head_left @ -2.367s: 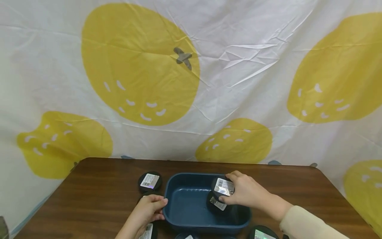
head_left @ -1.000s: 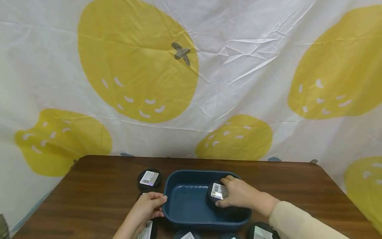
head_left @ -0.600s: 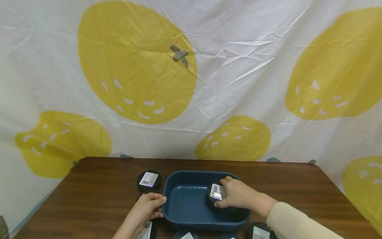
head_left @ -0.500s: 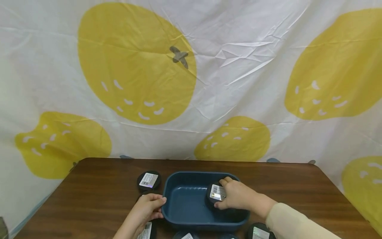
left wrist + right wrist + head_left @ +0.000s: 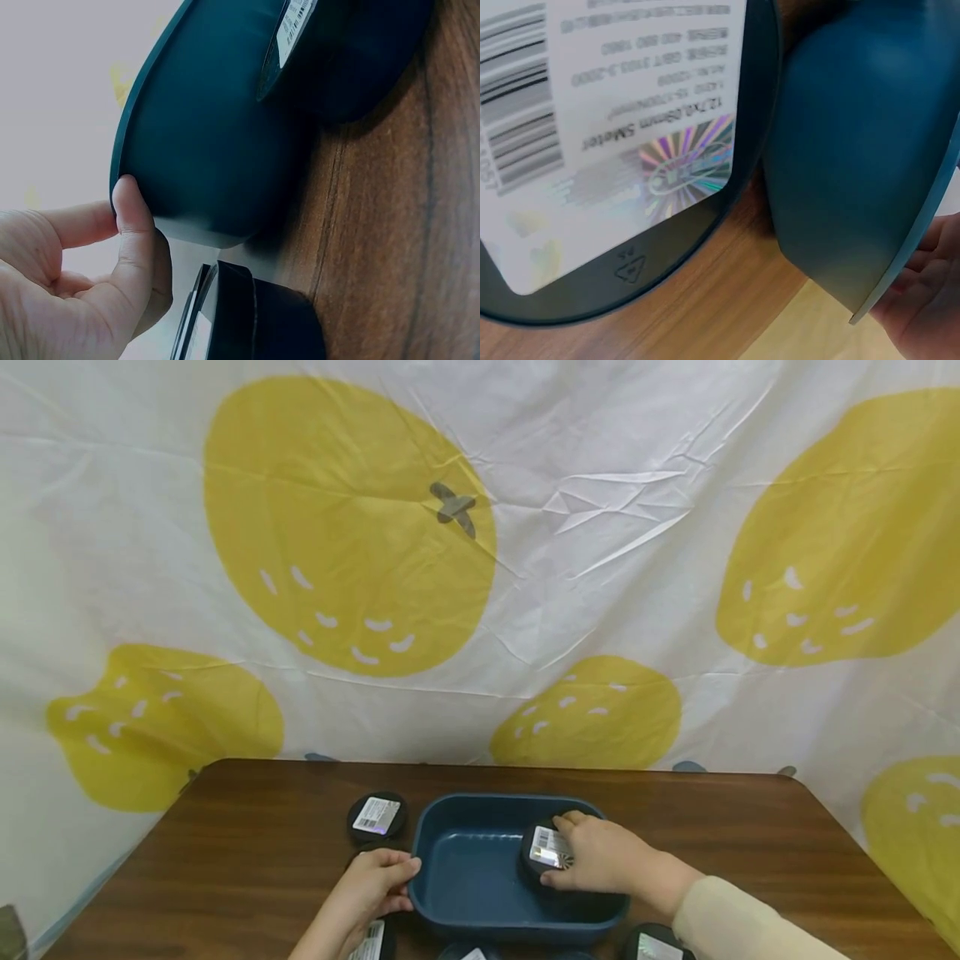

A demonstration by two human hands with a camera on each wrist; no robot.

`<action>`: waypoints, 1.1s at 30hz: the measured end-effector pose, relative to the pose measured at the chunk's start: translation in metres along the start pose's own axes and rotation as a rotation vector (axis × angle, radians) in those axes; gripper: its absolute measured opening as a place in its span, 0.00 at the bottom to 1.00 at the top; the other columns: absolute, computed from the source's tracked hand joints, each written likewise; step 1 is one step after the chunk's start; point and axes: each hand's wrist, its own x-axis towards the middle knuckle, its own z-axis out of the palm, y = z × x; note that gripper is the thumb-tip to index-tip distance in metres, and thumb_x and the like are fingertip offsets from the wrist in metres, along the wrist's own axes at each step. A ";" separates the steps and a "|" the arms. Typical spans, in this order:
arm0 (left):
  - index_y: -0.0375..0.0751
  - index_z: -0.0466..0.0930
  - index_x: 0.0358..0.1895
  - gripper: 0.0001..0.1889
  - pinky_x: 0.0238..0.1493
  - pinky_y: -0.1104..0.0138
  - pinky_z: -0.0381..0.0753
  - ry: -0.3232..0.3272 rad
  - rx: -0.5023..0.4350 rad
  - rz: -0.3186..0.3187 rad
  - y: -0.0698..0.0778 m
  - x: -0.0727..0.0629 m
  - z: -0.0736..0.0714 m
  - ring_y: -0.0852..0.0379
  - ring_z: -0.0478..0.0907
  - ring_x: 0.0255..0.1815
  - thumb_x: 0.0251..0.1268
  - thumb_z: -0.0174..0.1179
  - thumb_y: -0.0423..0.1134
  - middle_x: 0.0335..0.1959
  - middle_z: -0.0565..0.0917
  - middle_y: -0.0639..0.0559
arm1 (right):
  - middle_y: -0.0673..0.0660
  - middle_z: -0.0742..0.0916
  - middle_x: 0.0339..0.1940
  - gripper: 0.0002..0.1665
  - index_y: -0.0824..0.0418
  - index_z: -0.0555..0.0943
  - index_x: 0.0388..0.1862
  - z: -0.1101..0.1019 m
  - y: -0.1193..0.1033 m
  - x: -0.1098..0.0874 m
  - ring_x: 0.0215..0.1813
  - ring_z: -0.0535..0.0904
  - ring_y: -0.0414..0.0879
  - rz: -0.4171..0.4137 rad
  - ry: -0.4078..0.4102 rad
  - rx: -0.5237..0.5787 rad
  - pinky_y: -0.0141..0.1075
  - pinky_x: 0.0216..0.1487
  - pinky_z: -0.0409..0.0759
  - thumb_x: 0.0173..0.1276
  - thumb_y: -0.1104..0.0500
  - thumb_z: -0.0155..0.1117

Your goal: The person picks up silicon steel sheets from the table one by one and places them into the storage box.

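Note:
A deep blue rectangular tub [image 5: 465,870] with rounded corners stands on the wooden table. My left hand [image 5: 367,887] pinches its left rim between thumb and fingers; the left wrist view shows the thumb [image 5: 129,202] against the tub's outer wall. Inside the tub at the right, my right hand [image 5: 603,860] grips a flat round black case [image 5: 542,847] with a white barcode label. Its thumb is at the near edge and its fingertips at the far edge. Whatever lies beneath this case is hidden by it. In the right wrist view the fingers [image 5: 922,292] show past the tub's rim.
More round black labelled cases lie around the tub: one at back left [image 5: 377,817], one by my left wrist [image 5: 372,941], one near my right sleeve [image 5: 656,945], and others partly hidden along the front. A white curtain [image 5: 615,410] with yellow fruit print hangs behind the table.
Since the oldest frame, my right hand has lowered the case in the tub, down over another case visible there earlier. Over the last half second hands and tub hold nearly still; the view shifts slightly.

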 end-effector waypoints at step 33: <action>0.18 0.71 0.43 0.13 0.24 0.71 0.77 -0.010 0.011 -0.001 0.000 0.001 0.000 0.60 0.72 0.20 0.65 0.53 0.31 0.20 0.74 0.50 | 0.66 0.58 0.72 0.63 0.71 0.53 0.71 -0.013 0.017 -0.034 0.73 0.52 0.59 -0.082 0.070 -0.082 0.53 0.70 0.51 0.54 0.24 0.53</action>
